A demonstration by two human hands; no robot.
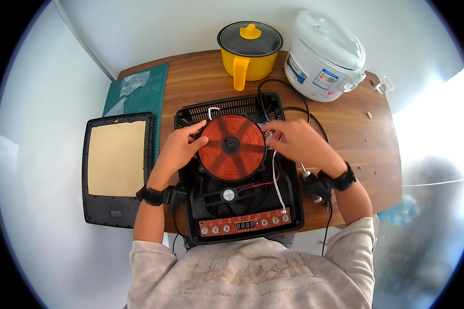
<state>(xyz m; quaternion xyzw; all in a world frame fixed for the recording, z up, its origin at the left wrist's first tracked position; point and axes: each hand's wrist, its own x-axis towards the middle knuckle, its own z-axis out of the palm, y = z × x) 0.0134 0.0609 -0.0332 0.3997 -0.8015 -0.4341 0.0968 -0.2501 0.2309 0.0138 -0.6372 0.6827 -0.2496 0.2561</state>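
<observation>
An opened induction cooker (190,195) lies on the wooden table, its round copper coil (218,164) in a black holder above a fan and a button board (227,228). My left hand (185,145) grips the coil's left edge, thumb on top and fingers at the rim. At the coil's right side, my right hand (293,140) is among wires and small parts; its fingers are slightly blurred, and whether they hold anything is unclear. A white cable (276,185) runs from there down to the board.
A black panel with beige backing (116,157) lies left, over a green mat (149,85). Behind stand a yellow lidded pot (258,67) and a white rice cooker (322,62). A power plug, black cords (325,134), small screws and a clear cup (385,85) are on the right.
</observation>
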